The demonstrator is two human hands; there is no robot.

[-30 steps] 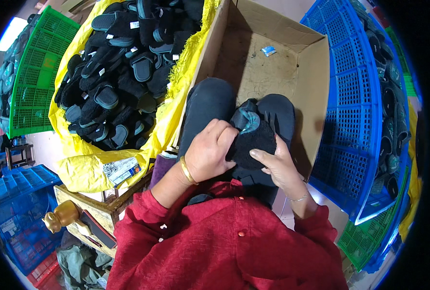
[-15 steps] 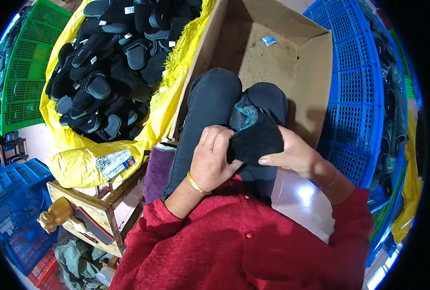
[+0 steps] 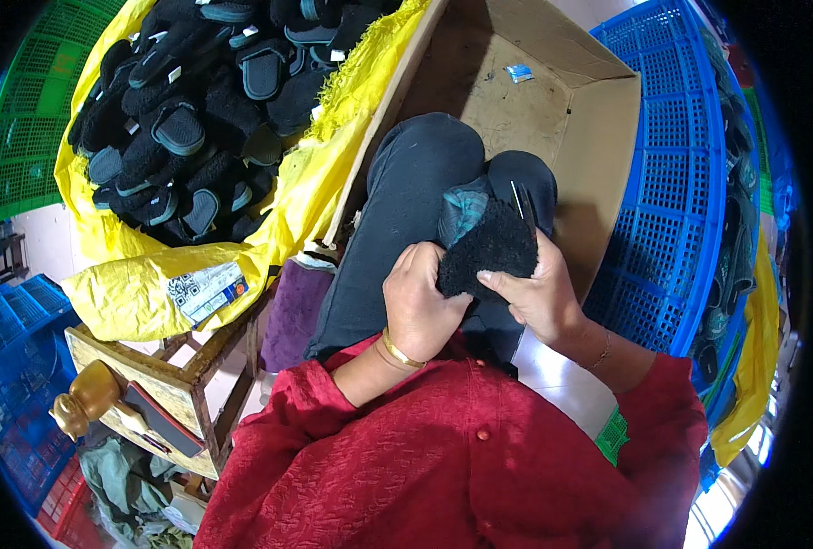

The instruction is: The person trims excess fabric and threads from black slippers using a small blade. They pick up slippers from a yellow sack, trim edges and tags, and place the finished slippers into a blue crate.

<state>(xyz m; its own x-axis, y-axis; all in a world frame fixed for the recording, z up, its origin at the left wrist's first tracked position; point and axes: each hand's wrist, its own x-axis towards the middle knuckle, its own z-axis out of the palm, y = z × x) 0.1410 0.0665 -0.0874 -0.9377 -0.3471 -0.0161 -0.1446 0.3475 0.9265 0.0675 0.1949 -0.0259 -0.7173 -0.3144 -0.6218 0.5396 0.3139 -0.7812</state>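
Note:
A black fuzzy slipper (image 3: 489, 245) with a grey-teal part at its far end is held over my lap, between both hands. My left hand (image 3: 420, 297) is closed on its left edge, fingers curled and thumb underneath. Along the right edge, my right hand (image 3: 544, 288) grips it with the thumb laid on the fuzzy surface. Two thin pointed metal blades, seemingly scissors (image 3: 522, 203), stick up past my right fingers; their handles are hidden in that hand. Many similar black slippers (image 3: 178, 131) lie heaped in a yellow woven bag (image 3: 329, 178) at the far left.
An open cardboard box (image 3: 599, 137) with a small blue-white packet (image 3: 519, 73) inside stands beyond my knees. Blue crates (image 3: 667, 183) rise on the right. At the left are a wooden stand (image 3: 196, 403), a gold-coloured figurine (image 3: 86, 398) and a green crate (image 3: 41, 119).
The slipper has turned slightly in my hands, and its fuzzy side faces up more. The pointed blades now stand out clearly above my right fingers. The whole view has shifted a little.

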